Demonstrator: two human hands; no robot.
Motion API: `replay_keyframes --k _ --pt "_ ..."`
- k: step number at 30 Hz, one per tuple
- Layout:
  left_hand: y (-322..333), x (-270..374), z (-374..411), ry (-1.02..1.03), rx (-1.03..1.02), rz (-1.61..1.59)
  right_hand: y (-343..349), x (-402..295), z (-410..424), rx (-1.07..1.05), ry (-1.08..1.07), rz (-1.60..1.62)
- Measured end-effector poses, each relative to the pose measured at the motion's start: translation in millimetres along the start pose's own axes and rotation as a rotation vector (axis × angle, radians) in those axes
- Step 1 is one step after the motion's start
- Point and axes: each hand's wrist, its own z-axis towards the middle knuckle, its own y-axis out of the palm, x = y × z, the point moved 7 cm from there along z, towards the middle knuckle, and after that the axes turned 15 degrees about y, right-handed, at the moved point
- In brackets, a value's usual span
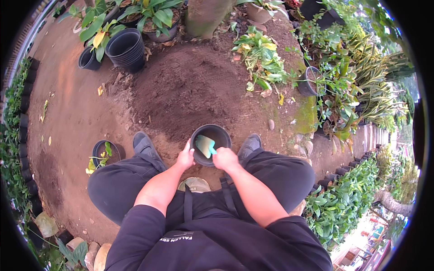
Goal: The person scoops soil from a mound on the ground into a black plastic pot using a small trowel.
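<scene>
A black plastic plant pot stands between my feet, at the near edge of a mound of dark loose soil. My left hand holds the pot by its left rim, thumb up. In my right hand, at the pot's right rim, is the handle of a turquoise garden trowel. Its blade is inside the pot, and its face looks pale and dusty. How much soil lies at the pot's bottom cannot be told.
Stacked black pots stand beyond the soil at the left, beside a smaller pot. A potted plant with yellowing leaves is by my left knee. Uprooted leafy plants lie right of the mound. A tree trunk rises behind it.
</scene>
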Motion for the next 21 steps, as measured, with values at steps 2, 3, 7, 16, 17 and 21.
replay_keyframes --k 2,3,7,16,17,21 --pt "3 -3 3 0.035 -0.028 -0.051 10 7 22 -0.014 -0.026 -0.011" --pt "1 -5 3 0.031 -0.021 -0.047 2 4 19 -0.022 -0.038 0.034" --pt "2 -7 3 0.052 -0.025 -0.041 -34 5 -5 -0.014 0.030 0.117" --pt "0 3 -1 0.039 -0.102 -0.074 -13 29 28 -0.008 0.078 0.277" --pt "-1 2 -1 0.032 -0.102 -0.073 -6 33 36 -0.023 0.092 0.326" --pt "-2 -1 -2 0.026 -0.095 -0.106 2 42 38 -0.245 0.234 0.531"
